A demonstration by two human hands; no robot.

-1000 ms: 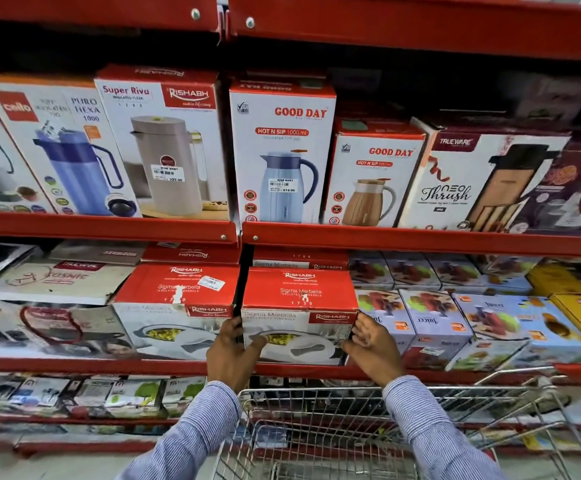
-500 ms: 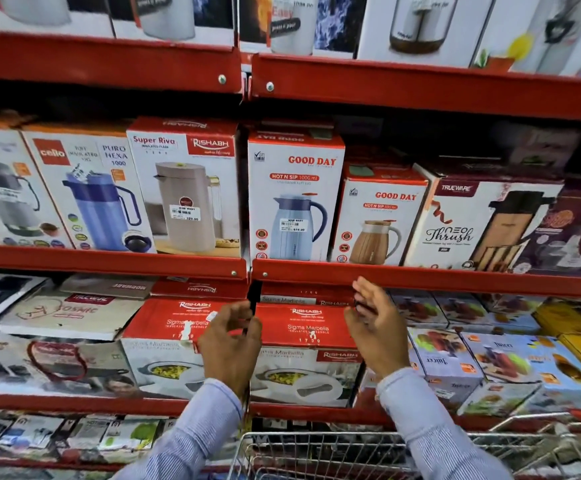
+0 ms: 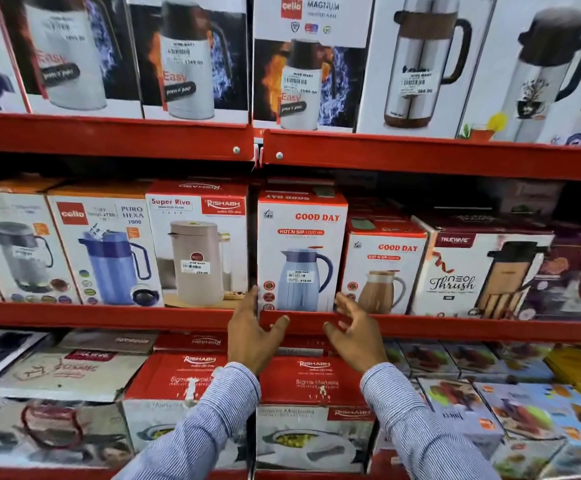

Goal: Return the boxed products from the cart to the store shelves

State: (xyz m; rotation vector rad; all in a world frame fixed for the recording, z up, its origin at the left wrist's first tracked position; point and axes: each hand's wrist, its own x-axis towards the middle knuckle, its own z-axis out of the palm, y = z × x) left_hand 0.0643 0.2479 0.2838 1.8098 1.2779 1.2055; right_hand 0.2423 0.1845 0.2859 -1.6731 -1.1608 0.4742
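Note:
A red-and-white Sigma Marbella box [image 3: 316, 410] rests on the lower red shelf, beside a twin box [image 3: 164, 403] on its left. Above it a white Good Day flask box [image 3: 301, 251] with a blue jug picture stands on the middle shelf [image 3: 109, 315]. My left hand [image 3: 251, 336] is raised to that box's lower left corner, fingers spread, holding nothing. My right hand [image 3: 354, 332] hovers at its lower right corner, fingers apart and empty. Both sleeves are striped blue. The cart is out of view.
The middle shelf also holds a Super Riva box [image 3: 197, 244], a Cello Puro Hexa box [image 3: 103, 247], a smaller Good Day box [image 3: 382, 268] and a Neo Thrush box [image 3: 479, 271]. Tall flask boxes [image 3: 302, 60] fill the top shelf. Juicer boxes [image 3: 455, 410] sit lower right.
Both hands let go of the Sigma Marbella box on the lower shelf and rose to the Good Day box above. The view tilted upward, so the cart dropped out of sight.

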